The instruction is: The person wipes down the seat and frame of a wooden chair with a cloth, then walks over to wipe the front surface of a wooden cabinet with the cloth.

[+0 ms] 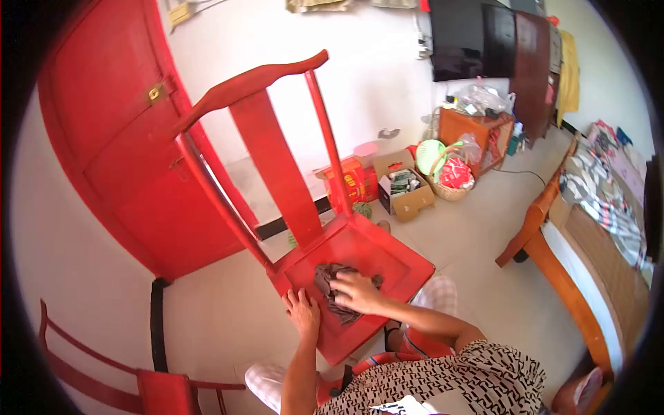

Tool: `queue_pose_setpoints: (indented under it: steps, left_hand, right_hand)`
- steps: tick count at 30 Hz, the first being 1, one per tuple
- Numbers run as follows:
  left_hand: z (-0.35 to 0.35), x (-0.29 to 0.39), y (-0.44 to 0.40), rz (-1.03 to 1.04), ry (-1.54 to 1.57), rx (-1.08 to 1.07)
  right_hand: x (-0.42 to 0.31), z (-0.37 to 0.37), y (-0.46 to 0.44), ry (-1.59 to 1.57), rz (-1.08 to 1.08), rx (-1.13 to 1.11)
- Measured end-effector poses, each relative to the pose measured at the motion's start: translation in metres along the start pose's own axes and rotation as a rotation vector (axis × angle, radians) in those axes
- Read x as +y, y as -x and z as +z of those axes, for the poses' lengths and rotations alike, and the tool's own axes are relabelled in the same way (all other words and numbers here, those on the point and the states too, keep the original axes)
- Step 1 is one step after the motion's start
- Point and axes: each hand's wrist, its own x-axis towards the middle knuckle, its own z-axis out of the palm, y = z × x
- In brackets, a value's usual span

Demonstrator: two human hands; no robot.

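As the left hand (303,316) lies unclenched on the chair (346,245), the right hand (357,293), fingers extended, rests on a cloth (325,282).

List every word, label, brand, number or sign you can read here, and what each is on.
None can be read with certainty.
Red box: yellow print, too blurred.
Packets in the open carton: labels too small.
Red packaging in the wicker basket: pale marks, too blurred.
Patterned shirt: dark letter-like marks, no clear word.
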Motion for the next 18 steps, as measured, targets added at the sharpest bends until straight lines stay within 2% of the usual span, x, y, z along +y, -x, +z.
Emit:
queue_pose_setpoints:
  steps: [1, 3, 7, 10, 13, 16, 18]
  left_hand:
    - [0.001, 0.0, 0.001, 0.0, -0.011, 0.004]
    - [0.005, -0.001, 0.0, -0.006, -0.031, 0.015]
    - [0.007, 0.001, -0.001, -0.019, -0.035, 0.023]
    - [0.005, 0.001, 0.0, 0.008, -0.028, 0.018]
    - [0.009, -0.002, 0.0, 0.014, -0.037, 0.027]
    - [0.006, -0.003, 0.0, 0.006, -0.027, 0.015]
    - [0.005, -0.003, -0.002, 0.006, -0.014, 0.01]
  right_hand:
    - [0.016, 0.033, 0.013, 0.276, -0.039, -0.028]
    - [0.021, 0.046, 0.017, 0.388, -0.173, 0.028]
    - [0.044, 0.045, -0.01, 0.353, -0.181, 0.021]
    - [0.062, 0.035, -0.042, 0.386, -0.112, 0.067]
    - [0.074, 0.005, -0.067, 0.525, 0.056, 0.027]
    - [0.105, -0.03, -0.073, 0.515, 0.224, -0.012]
    - [0.129, -0.036, -0.057, 0.569, 0.141, 0.082]
